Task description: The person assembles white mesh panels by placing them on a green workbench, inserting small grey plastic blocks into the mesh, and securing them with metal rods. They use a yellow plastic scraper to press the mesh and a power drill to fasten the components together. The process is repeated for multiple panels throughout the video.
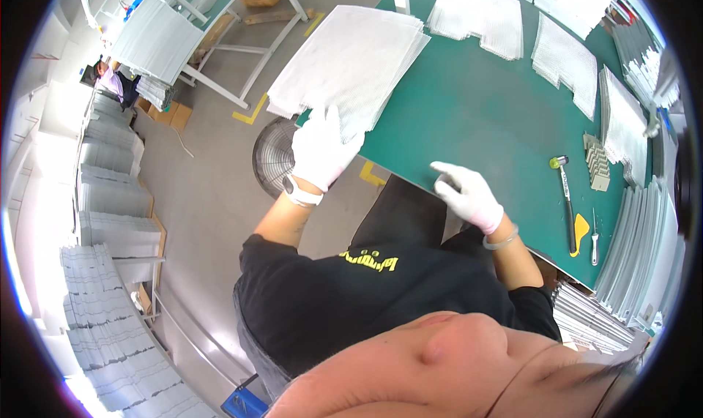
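My left hand point(321, 148), in a white glove, rests on the near corner of a stack of thin white sheets point(351, 59), its fingers stretched over the top. The sheets are slightly fanned and lie at the left end of a green tabletop point(483, 125). My right hand point(470, 197), gloved too, is over the table's near edge with nothing visible in it. Its index finger is extended and its thumb stands apart.
Notched white sheet stacks point(480, 15) line the table's far side. At right lie a mallet point(567, 206), a yellow scraper point(581, 230), a screwdriver point(594, 248) and a ridged beige block point(597, 162). Upright panels point(637, 249) flank them. A floor fan point(272, 154) stands left of the table.
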Demonstrator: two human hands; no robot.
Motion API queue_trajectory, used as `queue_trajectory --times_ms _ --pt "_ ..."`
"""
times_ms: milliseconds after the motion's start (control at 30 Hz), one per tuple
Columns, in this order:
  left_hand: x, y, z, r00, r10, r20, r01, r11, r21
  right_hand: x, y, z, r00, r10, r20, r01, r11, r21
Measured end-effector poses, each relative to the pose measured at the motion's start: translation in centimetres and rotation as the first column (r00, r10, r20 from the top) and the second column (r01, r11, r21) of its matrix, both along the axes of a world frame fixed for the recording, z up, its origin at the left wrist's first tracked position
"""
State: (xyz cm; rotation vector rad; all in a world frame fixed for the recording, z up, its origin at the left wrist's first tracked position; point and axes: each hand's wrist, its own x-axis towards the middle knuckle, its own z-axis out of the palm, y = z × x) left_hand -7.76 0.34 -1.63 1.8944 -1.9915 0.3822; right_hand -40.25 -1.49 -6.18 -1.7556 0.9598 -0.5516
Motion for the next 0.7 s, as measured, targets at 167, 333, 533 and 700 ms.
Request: queue_trajectory --times_ms 167,333,533,700 --pt "0.2 -0.5 1.2 0.997 0.078 0.024 -0.082 0.968 0.237 1.0 1.5 -2.4 0.992 0.096 0.077 -0.082 0.984 -0.161" --pt "3.5 -2.0 5.2 0.991 0.068 -0.114 -0.015 0.910 0.414 -0.6 2.7 -3.4 0.989 0.076 0.129 -0.051 0.981 -0.187" --pt "9.2 -2.0 10.2 0.788 0.062 -0.612 0.034 0.989 0.144 -3.0 4.1 -3.5 0.981 -0.034 0.189 0.044 0.998 -0.046" --pt "7.7 1.2 13.2 0.484 -0.229 -0.845 0.037 0.970 -0.242 -4.0 4.5 -4.2 0.972 -0.116 0.204 0.156 0.969 -0.194"
